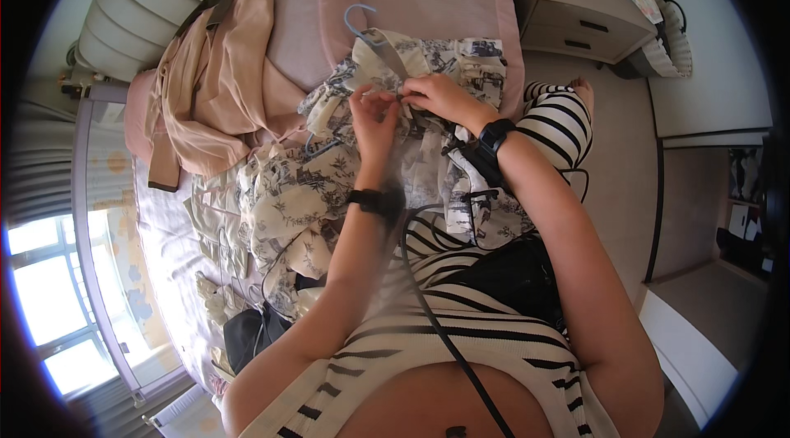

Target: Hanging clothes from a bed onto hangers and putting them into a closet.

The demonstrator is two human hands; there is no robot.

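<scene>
In front of me lies a cream dress with a dark toile-style print (pixel 484 71), its ruffled sleeves spread on the bed. A light blue hanger (pixel 353 21) pokes out of its neckline. My left hand (pixel 375 120) and my right hand (pixel 441 99) meet over the dress's front, fingertips pinched together at a small dark piece (pixel 400 98). Fingers partly cover that piece, so I cannot tell exactly what it is. A grey strip (pixel 387 58) runs from the neckline down towards my fingers. Black bands circle both wrists.
More printed garments (pixel 296 191) lie to the left, with a second blue hanger (pixel 318 147) among them. A beige-pink garment (pixel 213 86) lies near the headboard (pixel 160 0). A black cable (pixel 426 296) crosses my lap. The nightstand (pixel 586 24) stands at the far right.
</scene>
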